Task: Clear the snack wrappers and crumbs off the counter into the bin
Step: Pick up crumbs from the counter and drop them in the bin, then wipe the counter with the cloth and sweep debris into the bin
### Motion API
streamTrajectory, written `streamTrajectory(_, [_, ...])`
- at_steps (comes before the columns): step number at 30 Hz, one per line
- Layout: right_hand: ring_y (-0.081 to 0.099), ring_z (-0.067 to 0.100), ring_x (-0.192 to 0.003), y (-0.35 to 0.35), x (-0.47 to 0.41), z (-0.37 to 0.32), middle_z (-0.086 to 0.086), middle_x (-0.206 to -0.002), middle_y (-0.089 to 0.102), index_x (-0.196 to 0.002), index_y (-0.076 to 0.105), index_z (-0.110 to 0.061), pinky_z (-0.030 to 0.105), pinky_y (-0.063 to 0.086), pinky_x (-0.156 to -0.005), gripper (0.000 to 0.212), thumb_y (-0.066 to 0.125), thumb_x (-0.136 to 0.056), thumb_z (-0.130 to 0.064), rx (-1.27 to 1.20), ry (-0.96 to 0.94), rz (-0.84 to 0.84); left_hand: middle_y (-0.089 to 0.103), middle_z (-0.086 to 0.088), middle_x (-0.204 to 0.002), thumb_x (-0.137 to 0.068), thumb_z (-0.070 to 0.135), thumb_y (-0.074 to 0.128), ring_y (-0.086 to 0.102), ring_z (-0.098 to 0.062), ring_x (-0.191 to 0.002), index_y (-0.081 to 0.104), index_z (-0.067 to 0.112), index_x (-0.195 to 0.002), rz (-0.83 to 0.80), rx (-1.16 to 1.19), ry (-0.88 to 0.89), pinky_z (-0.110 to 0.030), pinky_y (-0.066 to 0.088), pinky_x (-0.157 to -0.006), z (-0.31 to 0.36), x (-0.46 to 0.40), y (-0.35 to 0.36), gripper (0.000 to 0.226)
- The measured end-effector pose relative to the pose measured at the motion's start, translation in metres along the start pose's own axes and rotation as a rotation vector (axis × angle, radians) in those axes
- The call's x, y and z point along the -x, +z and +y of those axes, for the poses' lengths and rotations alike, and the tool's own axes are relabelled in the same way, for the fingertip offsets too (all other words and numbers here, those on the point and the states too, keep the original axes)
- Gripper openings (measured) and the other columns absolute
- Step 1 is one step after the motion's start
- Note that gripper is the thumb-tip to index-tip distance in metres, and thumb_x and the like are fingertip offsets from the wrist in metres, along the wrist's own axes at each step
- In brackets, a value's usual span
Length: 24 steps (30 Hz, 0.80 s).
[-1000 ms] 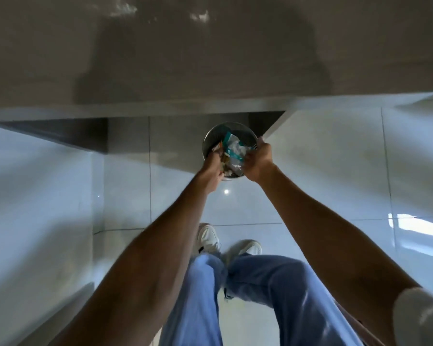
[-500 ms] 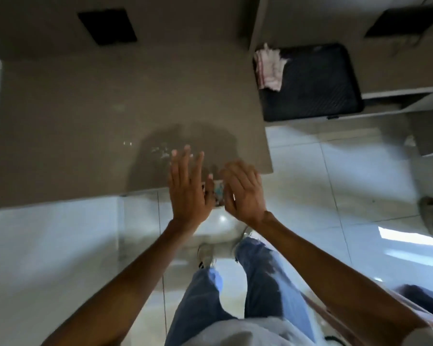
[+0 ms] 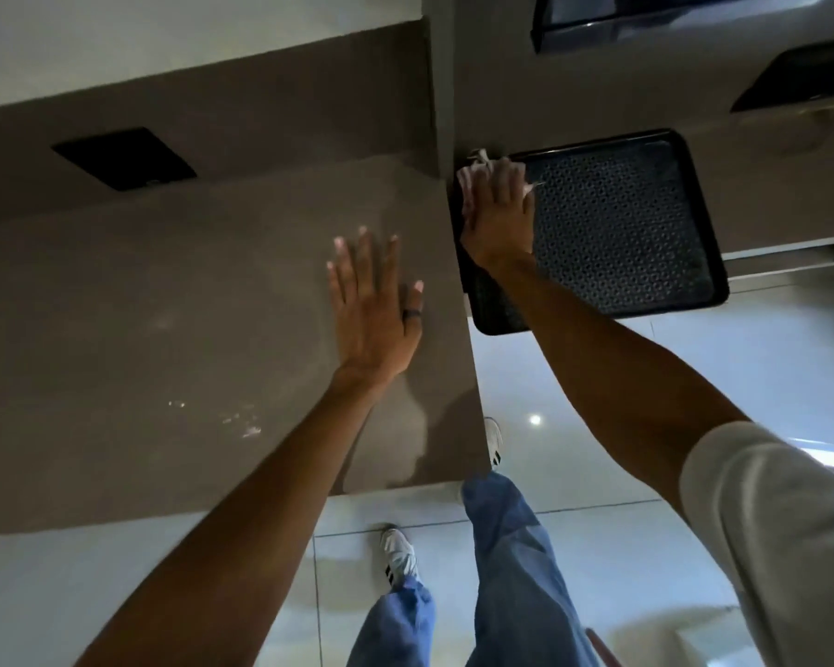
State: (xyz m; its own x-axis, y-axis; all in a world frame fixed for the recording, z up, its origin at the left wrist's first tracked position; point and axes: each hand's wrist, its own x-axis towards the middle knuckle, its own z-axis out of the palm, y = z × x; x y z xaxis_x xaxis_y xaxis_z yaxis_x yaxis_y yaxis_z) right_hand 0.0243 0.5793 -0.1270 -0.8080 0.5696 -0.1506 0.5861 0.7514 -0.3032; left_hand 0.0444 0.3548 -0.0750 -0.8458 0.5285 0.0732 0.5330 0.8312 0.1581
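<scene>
A brown counter fills the left of the head view. Pale crumbs lie on it near its front edge, left of my left forearm. My left hand hovers flat over the counter's right part, fingers spread, holding nothing. My right hand reaches onto the left end of a black perforated tray and lies on a white cloth; whether the fingers have closed on the cloth is unclear. The bin and the wrappers are out of view.
A black rectangular inset sits at the counter's back left. Dark appliances stand behind the tray. Below are pale floor tiles, my blue jeans and white shoes. The counter's right corner is beside my leg.
A second ago both hands held wrappers over the round bin below the counter. Both hands let go and rose; now the left is over the counter and the right has reached to the cloth on the tray.
</scene>
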Motion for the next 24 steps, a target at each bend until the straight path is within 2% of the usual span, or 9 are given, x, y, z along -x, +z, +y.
streamTrajectory(2, [0.007,0.046,-0.159,0.008,-0.012,0.004,0.019,-0.173,0.009,-0.166,0.015,-0.018,0.062,0.019,-0.124,0.077,0.049,-0.097,-0.03,0.037,-0.005,-0.076,0.022,-0.02,-0.175,-0.109,0.048,0.031,0.013,-0.048,-0.162,0.031,0.018,-0.165,0.004,-0.023,-0.003,-0.058,0.012,-0.132,0.001,-0.005,0.005,0.064])
streamTrajectory(5, [0.027,0.049,-0.149,0.006,-0.012,0.003,0.019,-0.17,0.021,-0.164,0.021,-0.013,0.058,0.029,-0.118,0.076,0.052,-0.095,-0.02,0.011,0.034,-0.049,0.023,-0.022,-0.174,-0.109,0.045,0.03,0.014,-0.048,-0.162,0.033,0.015,-0.165,-0.012,-0.021,-0.002,-0.059,0.015,-0.133,-0.002,-0.005,0.003,0.064])
streamTrajectory(8, [0.043,0.044,-0.134,-0.019,0.011,-0.008,0.019,-0.167,0.029,-0.163,0.022,-0.01,0.049,0.035,-0.112,0.078,0.047,-0.09,-0.014,-0.085,0.067,0.087,0.023,-0.021,-0.174,-0.109,0.043,0.033,0.015,-0.049,-0.162,0.035,0.015,-0.164,-0.003,-0.026,-0.017,-0.059,0.015,-0.133,-0.006,0.001,-0.006,0.062])
streamTrajectory(11, [0.046,0.043,-0.128,-0.039,0.072,-0.036,0.018,-0.167,0.032,-0.161,0.03,-0.009,0.049,0.037,-0.107,0.074,0.043,-0.089,-0.017,-0.112,-0.045,0.263,0.023,-0.021,-0.174,-0.11,0.042,0.036,0.014,-0.048,-0.162,0.033,0.016,-0.164,0.065,-0.026,-0.075,-0.055,0.009,-0.133,-0.016,0.02,-0.017,0.06])
streamTrajectory(15, [0.044,0.041,-0.129,-0.03,0.177,-0.075,0.016,-0.166,0.032,-0.16,0.031,-0.01,0.05,0.04,-0.104,0.077,0.049,-0.086,-0.021,-0.129,-0.203,0.253,0.017,-0.018,-0.176,-0.109,0.04,0.035,0.008,-0.045,-0.164,0.027,0.019,-0.166,0.096,0.015,-0.15,-0.052,0.001,-0.133,-0.037,0.067,-0.033,0.061])
streamTrajectory(18, [0.023,0.044,-0.155,-0.004,0.236,-0.094,0.017,-0.171,0.021,-0.164,0.02,-0.011,0.061,0.032,-0.12,0.072,0.045,-0.099,-0.029,0.003,-0.192,-0.007,0.014,-0.017,-0.177,-0.11,0.042,0.033,0.005,-0.043,-0.165,0.022,0.018,-0.167,0.08,0.047,-0.182,-0.052,-0.002,-0.134,-0.055,0.115,-0.043,0.063])
streamTrajectory(20, [0.005,0.04,-0.161,0.009,0.253,-0.097,0.014,-0.175,0.009,-0.166,0.008,-0.013,0.064,0.018,-0.126,0.069,0.033,-0.108,-0.04,0.087,-0.19,-0.112,0.016,-0.02,-0.176,-0.11,0.042,0.035,0.008,-0.044,-0.164,0.024,0.013,-0.167,0.056,0.056,-0.168,-0.057,0.004,-0.134,-0.066,0.148,-0.043,0.065])
streamTrajectory(22, [0.001,0.036,-0.162,0.011,0.269,-0.105,0.011,-0.175,0.004,-0.167,0.007,-0.016,0.065,0.008,-0.128,0.068,0.024,-0.109,-0.048,0.137,-0.167,-0.08,0.017,-0.023,-0.176,-0.109,0.041,0.036,0.011,-0.044,-0.164,0.024,0.011,-0.167,0.022,0.049,-0.132,-0.06,0.01,-0.134,-0.079,0.183,-0.042,0.066])
streamTrajectory(24, [0.008,0.035,-0.162,0.012,0.288,-0.114,0.009,-0.175,0.008,-0.166,0.013,-0.018,0.064,0.01,-0.128,0.066,0.025,-0.108,-0.048,0.127,-0.184,0.057,0.015,-0.021,-0.177,-0.11,0.042,0.034,0.01,-0.042,-0.165,0.021,0.013,-0.169,0.01,0.064,-0.077,-0.057,0.01,-0.135,-0.09,0.215,-0.038,0.067])
